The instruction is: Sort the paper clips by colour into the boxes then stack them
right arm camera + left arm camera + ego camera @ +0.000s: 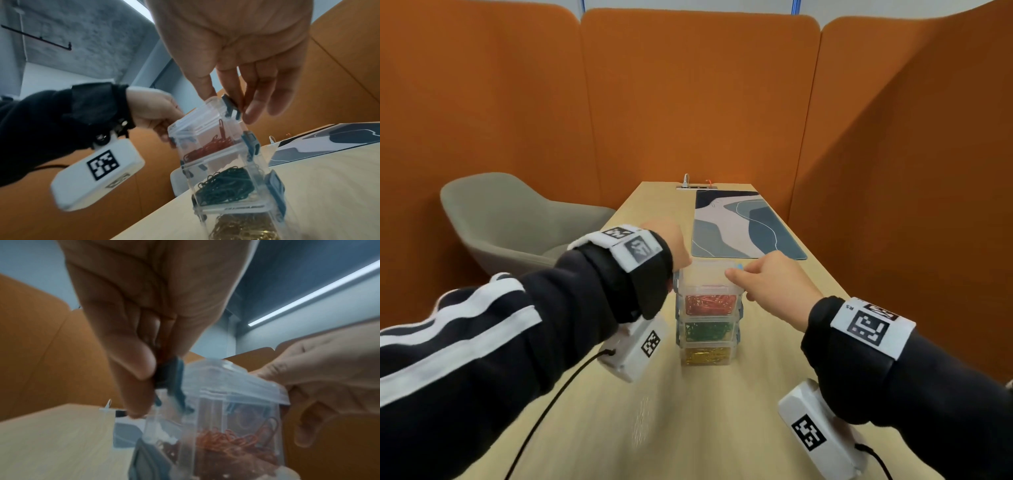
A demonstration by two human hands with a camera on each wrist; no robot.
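a pale wooden table [661,212] carries a patterned desk mat [743,226] and three stacked clear boxes [708,329].

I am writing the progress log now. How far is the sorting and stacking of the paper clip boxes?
Done: three clear boxes stand stacked on the table, the yellow clips box lowest, the green clips box in the middle, the red clips box on top.

In hand: the left hand and right hand hold the top box at its blue latches, which stand raised.

Left: probably to close these latches; no loose clips are visible.
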